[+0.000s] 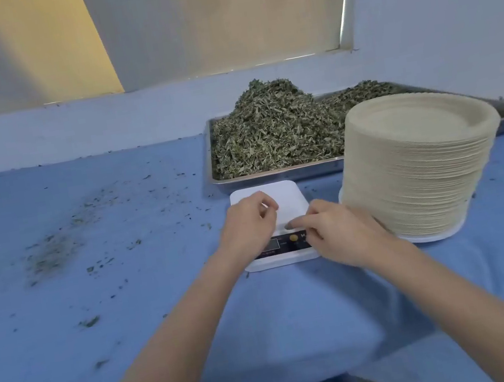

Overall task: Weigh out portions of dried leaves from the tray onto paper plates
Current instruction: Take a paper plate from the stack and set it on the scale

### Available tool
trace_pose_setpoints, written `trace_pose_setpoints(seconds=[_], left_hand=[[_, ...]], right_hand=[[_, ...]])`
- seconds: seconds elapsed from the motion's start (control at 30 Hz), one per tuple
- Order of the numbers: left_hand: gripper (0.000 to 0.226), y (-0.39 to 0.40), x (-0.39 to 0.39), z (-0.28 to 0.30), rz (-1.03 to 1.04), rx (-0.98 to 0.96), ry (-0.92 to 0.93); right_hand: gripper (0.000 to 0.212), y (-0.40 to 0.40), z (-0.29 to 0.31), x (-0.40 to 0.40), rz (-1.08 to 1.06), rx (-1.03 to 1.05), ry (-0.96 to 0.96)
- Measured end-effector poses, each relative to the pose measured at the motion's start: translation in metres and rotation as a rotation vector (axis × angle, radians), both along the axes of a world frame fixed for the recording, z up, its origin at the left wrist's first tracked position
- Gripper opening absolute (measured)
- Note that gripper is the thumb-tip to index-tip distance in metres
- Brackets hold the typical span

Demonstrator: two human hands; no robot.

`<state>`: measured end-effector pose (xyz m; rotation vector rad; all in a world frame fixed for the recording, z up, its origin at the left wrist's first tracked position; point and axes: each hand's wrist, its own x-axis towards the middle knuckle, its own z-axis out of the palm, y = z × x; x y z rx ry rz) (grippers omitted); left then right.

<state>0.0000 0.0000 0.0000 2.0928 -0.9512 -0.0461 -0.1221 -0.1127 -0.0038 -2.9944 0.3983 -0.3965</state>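
Both hands are sitting on the small white scale [274, 223] directly in front of me, and neither is carrying anything I can make out. Left hand [248, 226] is hovering over the scale's platform with its fingers loosely curled, thumb and forefinger close together; whether they are pinching a crumb I cannot tell. Right hand [336, 232] is lying over the near right corner, fingers stretched leftward and pressing down by the control strip, where a yellow button [293, 237] is showing between my two hands.

Working outward, the stack of paper plates [419, 164] is standing just beside my right hand, to its right and touching the wrist side, so I am judging that hand the nearer one for taking the top plate. The platform is bearing no plate yet, so I am reading the weighing as not begun.

Beyond both hands, straight ahead past the far edge of the scale, the metal tray [278, 175] is lying with its long axis running left to right, and the dried leaves [270, 128] are heaped highest ahead of my left hand. Off to the left of that hand, leaf crumbs [55, 251] are littering the blue cloth [130, 309]
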Motion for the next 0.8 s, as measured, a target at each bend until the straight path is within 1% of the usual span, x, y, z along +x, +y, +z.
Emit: trace_pose_setpoints(seconds=[0.03,0.13,0.3,0.4,0.5,0.6,0.73,0.8], left_hand=[[0.019,0.001,0.002,0.000,0.025,0.005,-0.006],[0.018,0.003,0.008,-0.004,0.089,-0.017,-0.002],[0.018,0.009,0.009,-0.009,0.126,-0.126,0.038],[0.018,0.011,0.009,-0.009,0.160,-0.203,0.069],[0.017,0.012,0.008,-0.008,0.173,-0.221,0.081],[0.017,0.012,0.009,-0.005,0.157,-0.199,0.041],[0.017,0.012,0.015,-0.001,0.148,-0.178,0.050],[0.019,0.014,0.017,0.001,0.147,-0.174,0.055]], right_hand=[[0.042,0.000,-0.001,0.001,-0.003,-0.023,0.029],[0.044,-0.003,-0.004,0.000,-0.007,-0.001,0.041],[0.042,-0.005,-0.004,-0.005,-0.015,-0.073,-0.008],[0.043,0.000,-0.004,-0.008,-0.002,-0.150,-0.001],[0.044,0.003,-0.003,-0.007,0.026,-0.240,0.040],[0.043,0.002,0.005,-0.004,-0.003,-0.172,0.053],[0.040,0.000,0.014,0.007,-0.041,0.049,-0.079],[0.040,0.000,0.017,0.015,-0.047,0.126,-0.102]])
